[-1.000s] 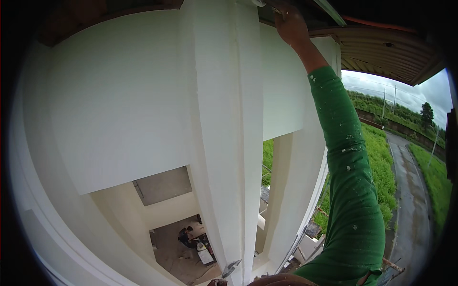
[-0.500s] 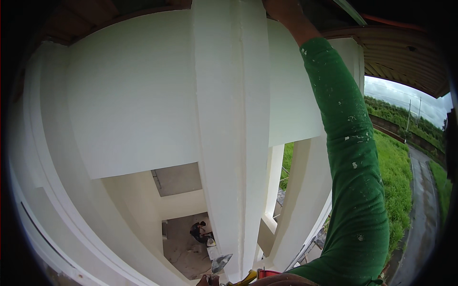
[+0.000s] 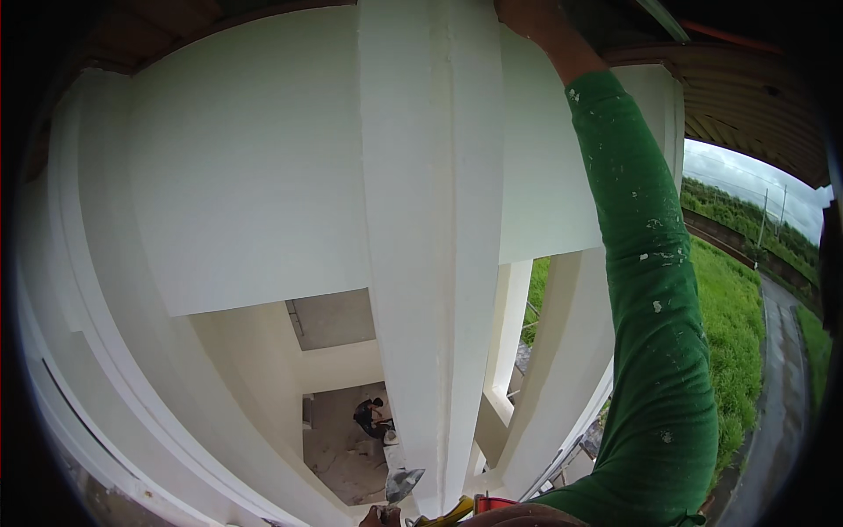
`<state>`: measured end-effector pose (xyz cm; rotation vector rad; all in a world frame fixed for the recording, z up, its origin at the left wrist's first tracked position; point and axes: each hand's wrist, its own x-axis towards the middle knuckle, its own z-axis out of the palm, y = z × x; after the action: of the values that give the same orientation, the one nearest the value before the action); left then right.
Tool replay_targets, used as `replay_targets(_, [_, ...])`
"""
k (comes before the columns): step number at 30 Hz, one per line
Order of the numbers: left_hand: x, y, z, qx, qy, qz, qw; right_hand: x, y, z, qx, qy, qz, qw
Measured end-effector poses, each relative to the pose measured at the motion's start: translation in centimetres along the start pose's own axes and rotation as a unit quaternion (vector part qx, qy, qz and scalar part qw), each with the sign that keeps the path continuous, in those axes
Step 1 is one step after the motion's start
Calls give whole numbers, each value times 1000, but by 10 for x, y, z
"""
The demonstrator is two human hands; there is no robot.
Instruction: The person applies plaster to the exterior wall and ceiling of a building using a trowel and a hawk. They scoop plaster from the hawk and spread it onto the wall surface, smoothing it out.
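Observation:
My right arm, in a green sleeve spattered with white, reaches up along the right side. At the top edge my right hand (image 3: 531,19) is beside the upper part of a white column (image 3: 404,176); its fingers are cut off or in shadow, so what they hold cannot be made out. Low in the middle, my left hand (image 3: 380,516) shows only in part, closed at the base of a putty knife (image 3: 404,483). Its grey, roughly triangular blade points up and right, in front of the column's lower part.
Pale walls (image 3: 246,176) flank the column, under a dark roof edge. Far below, a person in dark clothes (image 3: 373,417) crouches on a bare floor. Yellow and red straps (image 3: 492,503) lie at the bottom edge. Grass (image 3: 733,334) and a wet road (image 3: 781,369) lie outside at right.
The view has shifted slightly, so the column and my right arm appear a little farther right. Both hands keep nearly the same places. The person below has changed posture slightly.

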<state>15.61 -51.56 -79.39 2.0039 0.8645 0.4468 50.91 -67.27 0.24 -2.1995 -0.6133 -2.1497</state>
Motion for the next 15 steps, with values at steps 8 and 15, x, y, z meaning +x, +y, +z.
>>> replay_targets(8, [-2, -13, 5, -19, 4, 23, 1000, -74, -17, -10, 72, 197, -123, 970])
replay_targets(15, [-9, 6, -6, -61, -47, 4, 997, -136, -23, 17, 98, 184, -136, 969])
